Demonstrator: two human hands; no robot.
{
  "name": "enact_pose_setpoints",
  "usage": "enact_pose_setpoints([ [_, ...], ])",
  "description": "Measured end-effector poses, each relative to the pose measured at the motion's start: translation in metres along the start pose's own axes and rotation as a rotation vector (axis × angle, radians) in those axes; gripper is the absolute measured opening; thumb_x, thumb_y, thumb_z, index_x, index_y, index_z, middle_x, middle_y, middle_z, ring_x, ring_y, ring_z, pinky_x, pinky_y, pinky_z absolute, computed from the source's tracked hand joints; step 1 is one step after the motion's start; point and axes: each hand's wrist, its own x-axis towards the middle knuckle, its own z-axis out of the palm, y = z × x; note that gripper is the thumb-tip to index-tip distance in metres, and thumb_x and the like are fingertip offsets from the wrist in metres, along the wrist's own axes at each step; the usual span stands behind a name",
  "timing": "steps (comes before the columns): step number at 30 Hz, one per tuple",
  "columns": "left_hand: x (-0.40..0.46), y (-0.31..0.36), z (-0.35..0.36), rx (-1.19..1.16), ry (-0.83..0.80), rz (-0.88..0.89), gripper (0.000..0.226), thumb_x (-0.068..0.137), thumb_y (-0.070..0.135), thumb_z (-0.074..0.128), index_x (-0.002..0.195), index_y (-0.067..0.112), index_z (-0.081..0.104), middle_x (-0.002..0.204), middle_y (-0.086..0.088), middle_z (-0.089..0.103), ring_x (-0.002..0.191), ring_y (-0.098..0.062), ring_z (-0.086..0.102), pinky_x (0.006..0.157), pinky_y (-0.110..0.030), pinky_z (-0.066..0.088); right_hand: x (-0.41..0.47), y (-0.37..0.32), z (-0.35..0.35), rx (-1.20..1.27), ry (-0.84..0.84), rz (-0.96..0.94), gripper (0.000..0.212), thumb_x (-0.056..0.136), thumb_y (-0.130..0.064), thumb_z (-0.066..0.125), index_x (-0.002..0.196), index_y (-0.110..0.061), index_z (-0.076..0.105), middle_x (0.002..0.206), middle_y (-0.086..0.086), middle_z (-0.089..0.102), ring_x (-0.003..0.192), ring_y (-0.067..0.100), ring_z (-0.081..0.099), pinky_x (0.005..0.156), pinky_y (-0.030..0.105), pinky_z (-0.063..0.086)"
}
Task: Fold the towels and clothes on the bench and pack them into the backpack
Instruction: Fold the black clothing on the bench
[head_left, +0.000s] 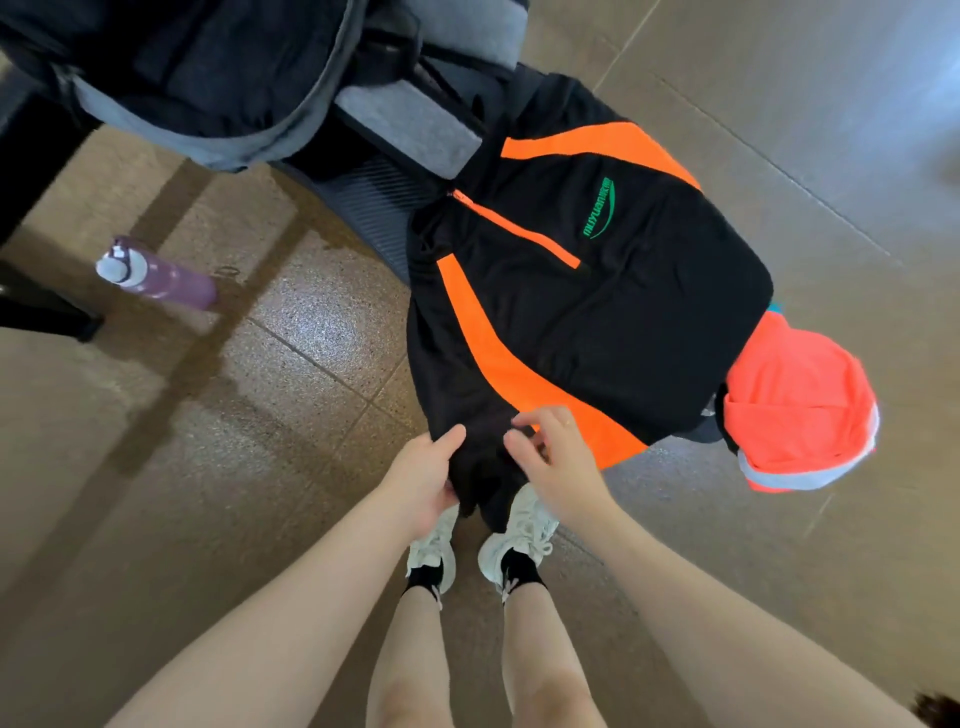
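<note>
Brown floor tiles (291, 332) spread wide on the left, where a purple bottle (158, 275) lies. Both hands pinch the near edge of the black and orange shirt (597, 312) draped over the bench: left hand (426, 478), right hand (556, 462). Far off, the backpack (197, 88) is cut off at the top

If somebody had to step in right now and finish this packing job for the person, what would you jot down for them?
Left hand: grips the hanging near edge of the black and orange jacket.
Right hand: fingers curled at the same edge, apparently pinching the fabric.
The jacket lies spread on the bench, front up, not yet folded.
An orange garment sits in a loose heap at the jacket's right end, unfolded.
The backpack stands open at the bench's far end; grey towels lie next to it, looking folded.
A purple bottle lies on the floor.
Left: fold jacket and orange garment, then pack everything.
</note>
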Motion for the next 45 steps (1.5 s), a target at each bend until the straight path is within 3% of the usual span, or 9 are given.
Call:
enact_pose_setpoints([
  [5,-0.022,0.024,0.036,-0.149,0.013,-0.148,0.030,0.099,0.017,0.040,0.123,0.003,0.050,0.097,-0.014,0.064,0.084,-0.026,0.063,0.070,-0.039,0.049,-0.031,-0.008,0.000,-0.013,-0.155,0.065,0.089,0.059,-0.065,0.064,0.134,-0.025,0.036,0.127,-0.011,0.044,0.111,0.005,0.049,0.089,0.028,0.047],
  [8,-0.029,0.032,0.051,-0.171,0.000,-0.125,0.032,0.099,0.013,0.039,0.127,0.001,0.047,0.115,-0.018,0.060,0.096,-0.030,0.059,0.085,-0.042,0.045,-0.021,-0.014,-0.013,0.117,-0.136,0.059,0.063,0.073,-0.036,0.073,0.127,-0.025,0.043,0.115,-0.013,0.054,0.104,0.003,0.054,0.084,0.023,0.047],
  [11,-0.029,0.043,0.055,-0.160,0.002,-0.055,0.023,0.097,0.008,0.042,0.118,0.004,0.050,0.103,-0.016,0.062,0.089,-0.026,0.061,0.088,-0.039,0.044,-0.008,-0.017,-0.036,-0.033,-0.097,0.007,0.025,0.092,-0.005,0.047,0.116,-0.009,0.053,0.090,-0.004,0.054,0.081,0.014,0.051,0.065,0.020,0.035],
  [18,-0.001,0.070,0.069,-0.060,0.035,0.121,0.017,0.098,0.021,0.045,0.108,0.010,0.053,0.095,-0.010,0.066,0.089,-0.019,0.063,0.094,-0.034,0.042,0.057,-0.024,-0.100,-0.278,0.013,-0.035,0.015,0.091,-0.025,0.055,0.102,-0.020,0.063,0.098,0.000,0.067,0.093,0.019,0.060,0.078,0.034,0.047],
  [25,0.054,0.117,0.079,0.180,0.060,0.322,0.021,0.099,0.029,0.038,0.110,0.018,0.051,0.106,0.004,0.055,0.106,-0.015,0.051,0.097,-0.032,0.037,0.154,-0.048,-0.115,-0.663,0.182,-0.052,0.044,0.094,-0.032,0.050,0.135,-0.017,0.045,0.133,0.009,0.050,0.121,0.029,0.045,0.098,0.039,0.039],
  [29,0.072,0.133,0.053,0.612,0.106,0.398,0.046,0.097,0.025,0.043,0.142,0.020,0.035,0.141,0.006,0.040,0.132,-0.014,0.035,0.108,-0.030,0.026,0.168,-0.043,-0.092,-0.662,-0.033,0.027,0.063,0.097,-0.032,0.044,0.149,-0.014,0.014,0.156,0.012,0.014,0.142,0.029,0.017,0.116,0.037,0.016],
  [34,0.068,0.150,0.022,1.005,0.054,0.456,0.050,0.095,0.017,0.044,0.143,0.013,0.032,0.150,0.000,0.030,0.138,-0.015,0.026,0.107,-0.024,0.023,0.148,-0.052,-0.083,-0.662,-0.185,0.064,0.061,0.097,-0.028,0.046,0.150,-0.016,0.017,0.158,0.007,-0.011,0.139,0.026,0.024,0.108,0.034,0.034],
  [39,0.034,0.183,0.001,1.027,0.083,0.388,0.046,0.095,0.018,0.045,0.140,0.010,0.038,0.146,-0.007,0.037,0.132,-0.019,0.038,0.107,-0.029,0.028,0.144,-0.102,-0.085,-0.596,-0.306,0.059,0.057,0.097,-0.024,0.045,0.149,-0.016,0.021,0.158,0.002,-0.008,0.128,0.024,0.043,0.099,0.030,0.040],
  [45,-0.023,0.251,-0.016,1.035,0.179,0.507,0.032,0.095,0.016,0.045,0.126,0.012,0.053,0.129,-0.005,0.052,0.110,-0.016,0.053,0.090,-0.023,0.037,0.157,-0.199,-0.090,-0.393,-0.217,-0.076,0.056,0.097,-0.021,0.046,0.148,-0.015,0.023,0.158,0.000,0.004,0.140,0.019,0.027,0.110,0.029,0.028],
])
